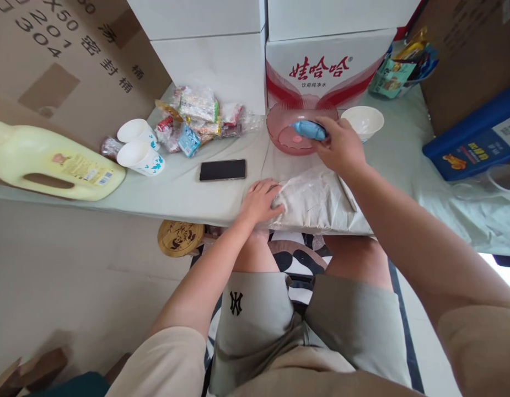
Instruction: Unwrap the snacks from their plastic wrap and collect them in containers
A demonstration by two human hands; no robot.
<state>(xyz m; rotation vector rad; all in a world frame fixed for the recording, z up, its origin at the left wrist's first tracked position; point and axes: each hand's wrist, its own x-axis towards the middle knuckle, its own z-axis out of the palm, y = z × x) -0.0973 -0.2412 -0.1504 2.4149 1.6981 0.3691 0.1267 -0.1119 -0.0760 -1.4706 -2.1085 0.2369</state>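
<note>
My right hand (341,146) is closed on a small blue object (308,130) and holds it over the rim of a pink translucent bowl (279,118) on the table. My left hand (261,199) rests with curled fingers on the left edge of a grey-white plastic bag (316,201) lying flat at the table's front edge. A white bowl (364,120) stands just right of the pink bowl.
A black phone (222,170) lies left of the bag. Two paper cups (139,149), a heap of wrapped snacks (197,121) and a yellow jug (48,165) on its side fill the left. Cartons (325,66) stand along the back; a blue box (473,138) sits at right.
</note>
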